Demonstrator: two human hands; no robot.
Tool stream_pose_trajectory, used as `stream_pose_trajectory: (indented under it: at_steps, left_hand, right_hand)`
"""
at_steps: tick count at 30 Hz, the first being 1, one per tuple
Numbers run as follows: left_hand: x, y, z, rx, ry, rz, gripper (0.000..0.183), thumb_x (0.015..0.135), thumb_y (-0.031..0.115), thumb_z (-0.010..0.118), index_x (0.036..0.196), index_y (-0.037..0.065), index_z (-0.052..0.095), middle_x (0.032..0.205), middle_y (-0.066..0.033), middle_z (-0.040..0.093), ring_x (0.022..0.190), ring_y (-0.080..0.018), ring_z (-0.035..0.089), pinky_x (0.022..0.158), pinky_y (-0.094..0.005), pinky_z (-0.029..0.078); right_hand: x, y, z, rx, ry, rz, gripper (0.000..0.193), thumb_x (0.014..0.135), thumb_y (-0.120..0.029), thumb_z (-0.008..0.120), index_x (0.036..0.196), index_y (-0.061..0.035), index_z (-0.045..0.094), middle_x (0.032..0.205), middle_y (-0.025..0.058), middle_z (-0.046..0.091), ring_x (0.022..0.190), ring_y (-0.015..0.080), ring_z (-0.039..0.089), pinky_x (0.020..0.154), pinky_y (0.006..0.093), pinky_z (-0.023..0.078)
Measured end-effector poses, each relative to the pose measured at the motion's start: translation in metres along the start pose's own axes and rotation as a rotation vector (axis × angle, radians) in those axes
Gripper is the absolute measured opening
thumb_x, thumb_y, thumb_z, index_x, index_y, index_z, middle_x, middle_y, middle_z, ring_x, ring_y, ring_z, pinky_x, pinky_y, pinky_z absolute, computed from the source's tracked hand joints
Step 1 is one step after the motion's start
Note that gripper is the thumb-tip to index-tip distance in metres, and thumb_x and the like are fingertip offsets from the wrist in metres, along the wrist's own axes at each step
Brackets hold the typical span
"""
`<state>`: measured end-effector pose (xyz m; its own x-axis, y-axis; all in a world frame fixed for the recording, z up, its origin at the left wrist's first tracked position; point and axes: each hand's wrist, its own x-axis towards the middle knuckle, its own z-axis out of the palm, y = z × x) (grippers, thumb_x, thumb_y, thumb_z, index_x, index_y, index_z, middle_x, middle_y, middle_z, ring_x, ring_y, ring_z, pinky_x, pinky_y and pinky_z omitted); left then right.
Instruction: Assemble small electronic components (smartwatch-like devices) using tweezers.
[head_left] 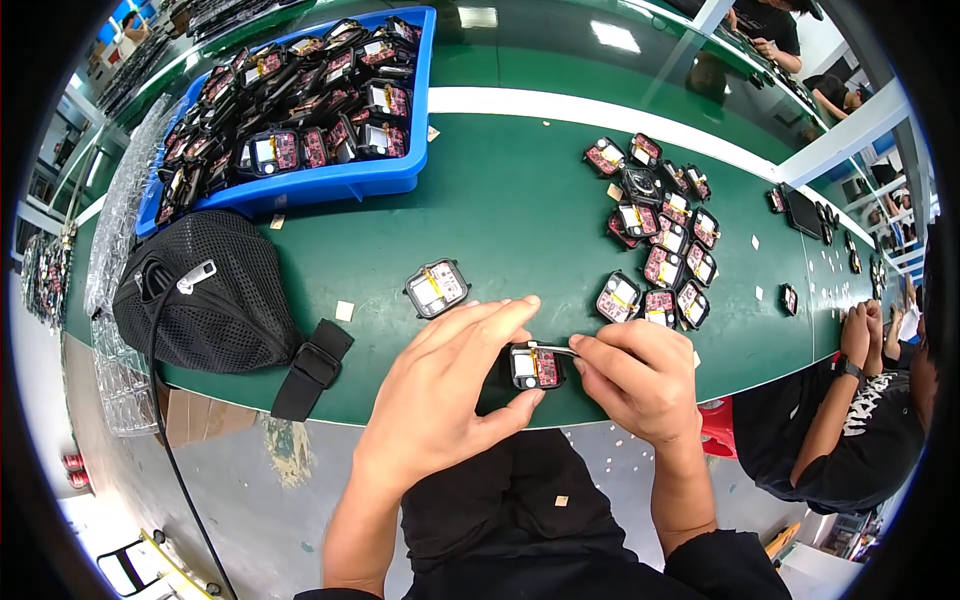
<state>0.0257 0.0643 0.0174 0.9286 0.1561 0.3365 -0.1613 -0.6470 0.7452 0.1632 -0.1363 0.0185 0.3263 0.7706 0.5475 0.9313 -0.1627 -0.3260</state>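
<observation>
At the table's near edge my left hand (435, 395) grips a small black device case (545, 372) between thumb and fingers. Inside the case show a red circuit board, a white block and a bit of yellow tape. My right hand (640, 380) pinches a slim metal tool, seemingly tweezers (556, 349), whose tip reaches over the top edge of the case. Just beyond my left hand lies another open device case (437, 287). A cluster of similar open cases (662, 267) spreads out beyond my right hand.
A blue bin (425, 100) heaped with such cases stands at the far left. Nearer are a black mesh bag (205, 295) and its strap (313, 370). A dark tray (802, 213) sits far right. A co-worker (850, 420) sits at the right, by a red stool (717, 428).
</observation>
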Motion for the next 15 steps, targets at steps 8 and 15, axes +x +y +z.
stream_pose_trajectory:
  at_steps: [8,15]
  left_hand:
    - [-0.0005,-0.0002,0.0002,-0.005,-0.003,-0.001,0.082,0.072,0.011,0.089,0.147,0.006,0.055,0.114,-0.0095,0.078,0.115,-0.0348,0.070,0.114,-0.0496,0.047]
    - [-0.0021,0.0001,-0.0026,0.014,-0.011,-0.004,0.083,0.073,0.011,0.089,0.148,0.006,0.055,0.114,-0.0093,0.079,0.116,-0.0332,0.070,0.114,-0.0494,0.047]
  right_hand:
    - [-0.0008,0.0022,-0.0011,0.064,-0.015,0.051,0.021,0.075,-0.006,0.084,0.095,-0.0074,0.079,0.082,0.0021,0.067,0.062,0.0190,0.062,0.053,0.0337,0.047]
    - [0.0009,0.0007,0.0009,0.049,-0.033,0.040,0.021,0.076,-0.007,0.083,0.096,-0.0083,0.078,0.082,0.0013,0.066,0.062,0.0187,0.061,0.053,0.0334,0.046]
